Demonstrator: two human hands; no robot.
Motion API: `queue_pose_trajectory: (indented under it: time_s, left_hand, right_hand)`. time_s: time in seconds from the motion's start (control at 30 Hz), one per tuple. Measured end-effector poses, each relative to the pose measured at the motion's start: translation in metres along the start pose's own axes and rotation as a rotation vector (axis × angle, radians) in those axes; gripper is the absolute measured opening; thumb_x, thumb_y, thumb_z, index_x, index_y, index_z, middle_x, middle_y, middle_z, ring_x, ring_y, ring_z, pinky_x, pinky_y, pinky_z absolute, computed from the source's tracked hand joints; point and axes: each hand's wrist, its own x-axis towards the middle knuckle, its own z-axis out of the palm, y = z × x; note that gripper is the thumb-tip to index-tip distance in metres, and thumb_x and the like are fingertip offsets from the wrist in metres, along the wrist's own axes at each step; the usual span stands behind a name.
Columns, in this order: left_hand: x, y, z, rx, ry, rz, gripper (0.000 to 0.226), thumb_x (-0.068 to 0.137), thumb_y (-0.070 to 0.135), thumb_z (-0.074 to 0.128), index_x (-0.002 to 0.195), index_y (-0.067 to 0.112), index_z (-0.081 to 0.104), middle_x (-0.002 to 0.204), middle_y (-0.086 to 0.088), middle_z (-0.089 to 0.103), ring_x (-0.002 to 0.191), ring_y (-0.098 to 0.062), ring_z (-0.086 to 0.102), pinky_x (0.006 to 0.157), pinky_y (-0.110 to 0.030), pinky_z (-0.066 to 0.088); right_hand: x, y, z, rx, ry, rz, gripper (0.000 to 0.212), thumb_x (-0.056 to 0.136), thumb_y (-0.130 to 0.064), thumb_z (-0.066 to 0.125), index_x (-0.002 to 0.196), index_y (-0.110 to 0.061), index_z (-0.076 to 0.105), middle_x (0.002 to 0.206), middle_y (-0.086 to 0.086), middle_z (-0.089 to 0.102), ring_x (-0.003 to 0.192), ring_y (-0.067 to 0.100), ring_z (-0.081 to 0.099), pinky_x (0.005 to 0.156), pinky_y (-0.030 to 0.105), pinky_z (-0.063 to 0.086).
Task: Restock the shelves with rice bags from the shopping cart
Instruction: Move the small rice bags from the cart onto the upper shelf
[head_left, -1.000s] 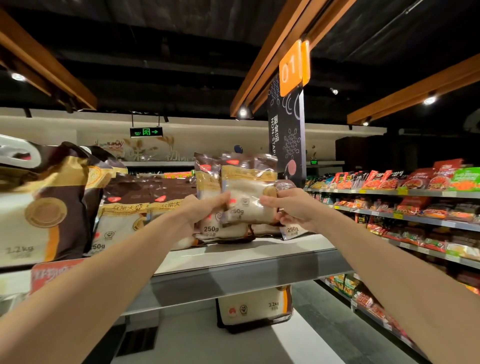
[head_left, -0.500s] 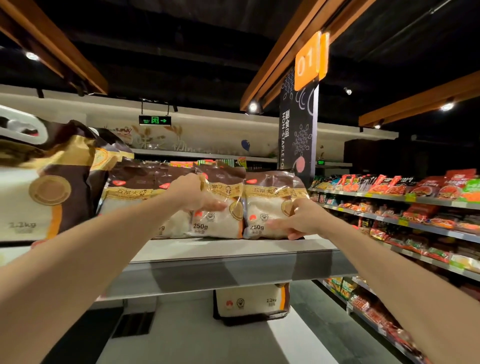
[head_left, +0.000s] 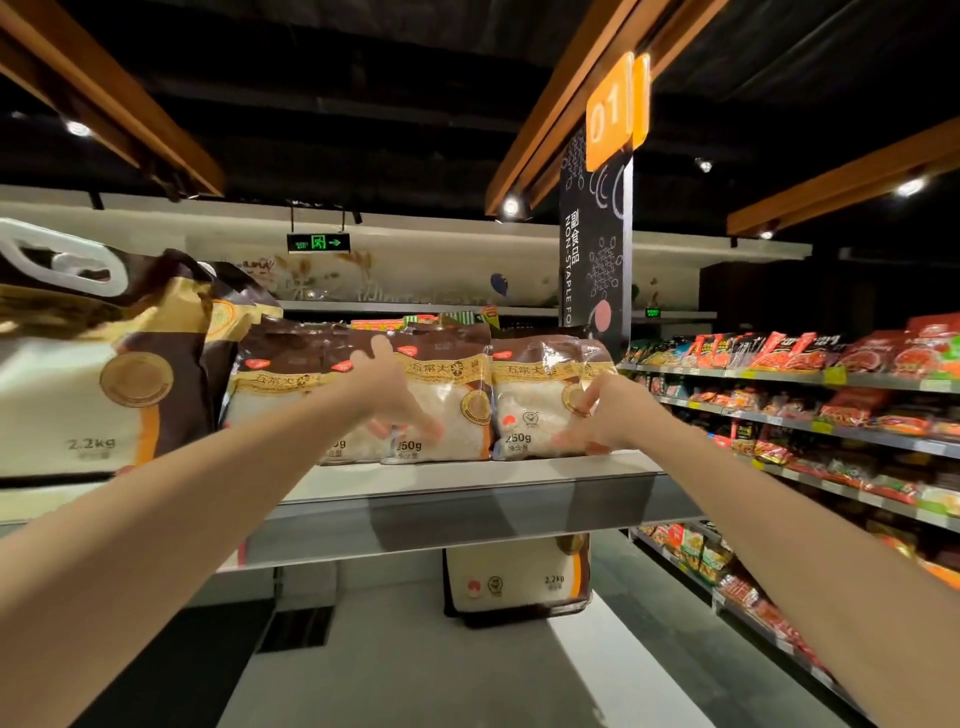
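Note:
Small brown-and-gold 250 g rice bags stand upright in a row on the grey shelf. My left hand hovers with spread fingers in front of the middle bag; motion blur hides whether it touches. My right hand rests its loosely spread fingers on the front lower corner of the rightmost bag. Neither hand grips anything. Another small bag stands left of my left arm. The shopping cart is out of view.
Large 2.2 kg rice bags fill the shelf's left end. One more 2.2 kg bag sits under the shelf. Snack shelves line the aisle on the right. An aisle sign hangs behind the row.
The bag I held up with both hands now stands in the row. My left hand has opened and spread its fingers; my right hand has loosened from the rightmost bag's edge.

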Motion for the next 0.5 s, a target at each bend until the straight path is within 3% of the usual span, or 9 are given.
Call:
queue_pose_trajectory:
  time_s: [0.03, 0.1, 0.17, 0.27, 0.33, 0.4, 0.5]
  left_hand:
    - [0.002, -0.003, 0.004, 0.11, 0.047, 0.07, 0.112, 0.066, 0.042, 0.089, 0.145, 0.004, 0.02, 0.14, -0.019, 0.036, 0.11, -0.027, 0.053, 0.064, -0.021, 0.055]
    - [0.003, -0.003, 0.014, 0.137, 0.054, 0.207, 0.058, 0.071, 0.039, 0.086, 0.106, 0.01, 0.05, 0.105, -0.007, 0.053, 0.084, -0.018, 0.053, 0.063, -0.021, 0.044]
    - [0.005, -0.001, 0.021, 0.112, -0.013, 0.267, 0.035, 0.077, 0.033, 0.082, 0.078, 0.014, 0.053, 0.079, -0.004, 0.056, 0.069, -0.018, 0.051, 0.061, -0.023, 0.041]
    - [0.003, 0.01, 0.019, 0.228, -0.05, 0.226, 0.039, 0.083, 0.037, 0.076, 0.095, 0.001, 0.065, 0.091, -0.016, 0.07, 0.086, -0.027, 0.068, 0.074, -0.034, 0.054]
    - [-0.007, 0.018, 0.021, 0.323, -0.014, 0.239, 0.027, 0.089, 0.027, 0.068, 0.095, 0.001, 0.065, 0.098, -0.02, 0.069, 0.09, -0.031, 0.068, 0.074, -0.037, 0.056]
    - [-0.019, 0.026, 0.03, 0.301, 0.081, 0.287, 0.012, 0.089, 0.016, 0.061, 0.094, 0.006, 0.065, 0.101, -0.011, 0.068, 0.088, -0.025, 0.065, 0.072, -0.035, 0.057]
    - [-0.04, 0.04, 0.052, -0.098, 0.171, 0.407, 0.026, 0.091, 0.025, 0.066, 0.115, 0.016, 0.063, 0.111, 0.001, 0.065, 0.096, -0.016, 0.061, 0.086, -0.036, 0.056]
  right_hand:
    - [-0.001, 0.0, 0.002, -0.076, 0.005, -0.035, 0.048, 0.073, -0.039, 0.082, 0.103, -0.005, 0.067, 0.093, 0.007, 0.066, 0.091, 0.02, 0.061, 0.082, 0.029, 0.052]
    - [0.003, 0.001, 0.008, -0.148, -0.038, -0.082, 0.04, 0.08, -0.04, 0.076, 0.101, -0.007, 0.071, 0.095, 0.006, 0.067, 0.094, 0.021, 0.06, 0.087, 0.032, 0.052]
    - [0.008, 0.004, 0.009, -0.127, -0.089, -0.099, 0.035, 0.084, -0.036, 0.073, 0.107, -0.01, 0.067, 0.1, 0.005, 0.065, 0.098, 0.021, 0.06, 0.089, 0.035, 0.052]
    - [0.01, 0.006, 0.006, -0.084, -0.148, -0.087, 0.033, 0.087, -0.035, 0.07, 0.111, -0.011, 0.066, 0.1, 0.002, 0.064, 0.098, 0.02, 0.059, 0.091, 0.034, 0.051]
    - [0.005, 0.006, 0.006, -0.043, -0.08, -0.099, 0.034, 0.089, -0.037, 0.067, 0.113, -0.012, 0.067, 0.103, -0.001, 0.066, 0.098, 0.017, 0.059, 0.09, 0.033, 0.051]
    - [-0.005, 0.006, 0.008, 0.182, 0.145, -0.113, 0.032, 0.089, -0.034, 0.068, 0.116, -0.017, 0.063, 0.102, -0.001, 0.067, 0.09, 0.014, 0.06, 0.076, 0.026, 0.05]
    - [-0.026, 0.008, 0.003, 0.768, 0.445, -0.111, 0.026, 0.089, -0.028, 0.068, 0.111, -0.016, 0.061, 0.091, 0.003, 0.066, 0.069, 0.01, 0.06, 0.053, 0.018, 0.046]
